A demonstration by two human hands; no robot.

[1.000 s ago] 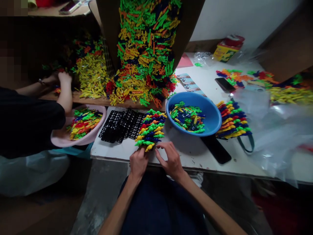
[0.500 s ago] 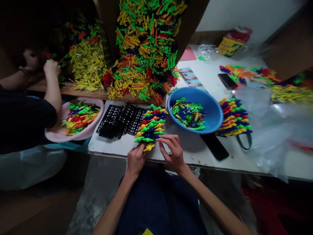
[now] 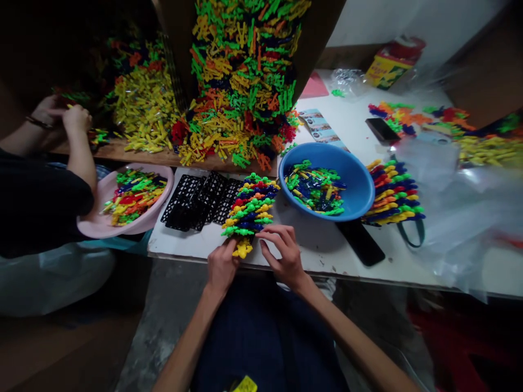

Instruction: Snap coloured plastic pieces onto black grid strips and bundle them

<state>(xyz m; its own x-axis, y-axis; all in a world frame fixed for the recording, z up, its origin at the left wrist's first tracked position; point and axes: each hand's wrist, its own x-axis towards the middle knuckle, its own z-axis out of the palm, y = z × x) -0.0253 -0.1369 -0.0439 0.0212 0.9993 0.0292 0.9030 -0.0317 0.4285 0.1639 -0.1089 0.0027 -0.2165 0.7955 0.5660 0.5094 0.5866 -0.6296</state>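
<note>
Left hand (image 3: 223,265) touches small yellow plastic figure (image 3: 244,249), right hand (image 3: 286,257) near; each grip's hold unclear. Best steady multicoloured plastic-figure rows (image 3: 250,209).

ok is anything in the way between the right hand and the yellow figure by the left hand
Nothing visible stands between the right hand and the yellow figure; white tabletop shows in the gap. The left hand is at the figure's opposite side, so it seems not to block that approach.
</note>
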